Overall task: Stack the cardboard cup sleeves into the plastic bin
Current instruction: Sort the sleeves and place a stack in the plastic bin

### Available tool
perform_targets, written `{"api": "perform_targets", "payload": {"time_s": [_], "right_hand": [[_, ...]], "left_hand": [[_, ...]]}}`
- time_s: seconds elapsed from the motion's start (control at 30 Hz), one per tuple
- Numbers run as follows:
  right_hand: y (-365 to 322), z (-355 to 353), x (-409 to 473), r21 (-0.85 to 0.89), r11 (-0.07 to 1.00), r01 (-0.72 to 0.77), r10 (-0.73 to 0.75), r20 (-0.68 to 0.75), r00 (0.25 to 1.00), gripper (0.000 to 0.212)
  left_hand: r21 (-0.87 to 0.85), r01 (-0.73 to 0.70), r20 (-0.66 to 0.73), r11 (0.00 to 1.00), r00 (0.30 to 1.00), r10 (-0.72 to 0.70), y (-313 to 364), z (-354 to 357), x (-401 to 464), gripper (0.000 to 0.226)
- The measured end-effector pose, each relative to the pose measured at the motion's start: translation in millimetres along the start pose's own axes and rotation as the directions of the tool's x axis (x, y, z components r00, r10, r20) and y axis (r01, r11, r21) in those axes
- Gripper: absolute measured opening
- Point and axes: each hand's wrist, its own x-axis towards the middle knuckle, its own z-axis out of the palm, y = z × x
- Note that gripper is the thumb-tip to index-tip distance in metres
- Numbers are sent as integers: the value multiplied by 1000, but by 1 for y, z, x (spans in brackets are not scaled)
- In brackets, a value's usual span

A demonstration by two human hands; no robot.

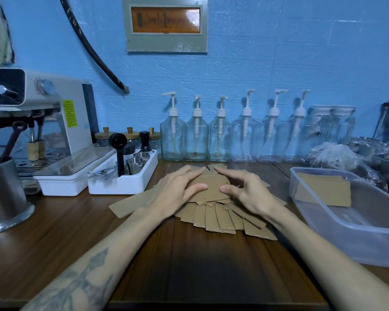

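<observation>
A fanned pile of flat brown cardboard cup sleeves (220, 217) lies on the wooden table in front of me. My left hand (180, 187) and my right hand (243, 190) both sit on the top sleeve (212, 189), each holding its edges between thumb and fingertips. The clear plastic bin (355, 223) stands at the right, apart from both hands. Inside it, some flat sleeves (323, 190) lie stacked at the far end.
A white tray of coffee tools (121, 178) and an espresso machine (43, 126) stand at the left, with a steel jug (5, 194) nearer me. A row of pump bottles (218, 135) lines the blue wall. Bags and metal containers (357, 153) sit behind the bin.
</observation>
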Motion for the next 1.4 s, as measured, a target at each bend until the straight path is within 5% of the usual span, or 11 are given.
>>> {"api": "perform_targets", "payload": {"time_s": [0.3,0.43,0.7,0.83,1.07,1.4], "right_hand": [[2,-9,2,110,991,-76,86,-92,992,49],[11,-22,3,196,975,-108,146,-193,970,48],[19,-21,5,108,981,-159,180,-218,959,49],[20,-20,5,55,987,-150,159,-218,963,48],[19,-19,6,78,987,-138,152,-237,960,47],[23,-19,8,213,969,-127,195,-338,921,46]], "left_hand": [[-198,189,-49,962,978,-203,-12,-25,-4,46],[-137,246,20,960,969,-245,-23,-24,-8,39],[64,322,295,945,898,-326,-4,-5,-5,96],[121,262,323,957,902,-288,2,1,-4,93],[-97,369,370,924,875,-311,-10,-15,-4,59],[-524,466,295,713,885,-361,-8,-35,-5,64]]}}
